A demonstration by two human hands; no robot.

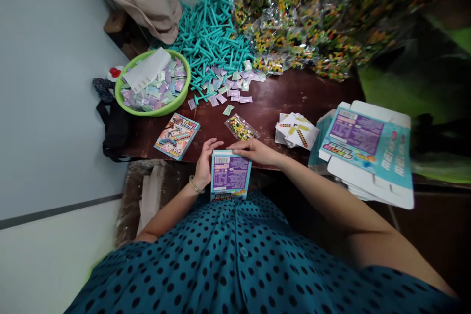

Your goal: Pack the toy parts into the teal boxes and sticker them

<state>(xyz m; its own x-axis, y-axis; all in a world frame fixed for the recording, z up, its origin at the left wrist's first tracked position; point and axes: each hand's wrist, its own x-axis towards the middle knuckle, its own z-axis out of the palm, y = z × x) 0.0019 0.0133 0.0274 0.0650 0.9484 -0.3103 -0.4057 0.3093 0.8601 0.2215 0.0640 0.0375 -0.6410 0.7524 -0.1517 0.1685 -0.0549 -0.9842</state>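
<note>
A small printed carton [231, 174], teal with a purple panel, stands upright against my body at the table's front edge. My left hand [205, 163] grips its left side, thumb and fingers about the edge. Across the top edge of the carton lies my right hand [257, 151], its fingers holding the flap end. Just beyond my hands is a clear bag of small coloured pieces [241, 127]. To the left lies another carton [177, 136], closed and face up. A stack of printed cards [297, 130] sits right of the bag.
Flattened cartons [371, 142] are stacked at the right. A green basket [186, 91] of small sachets stands at the left. Behind are a heap of teal plastic hammer-shaped sticks [209, 34], scattered sachets [234, 93] and a pile of bagged coloured pieces [294, 19].
</note>
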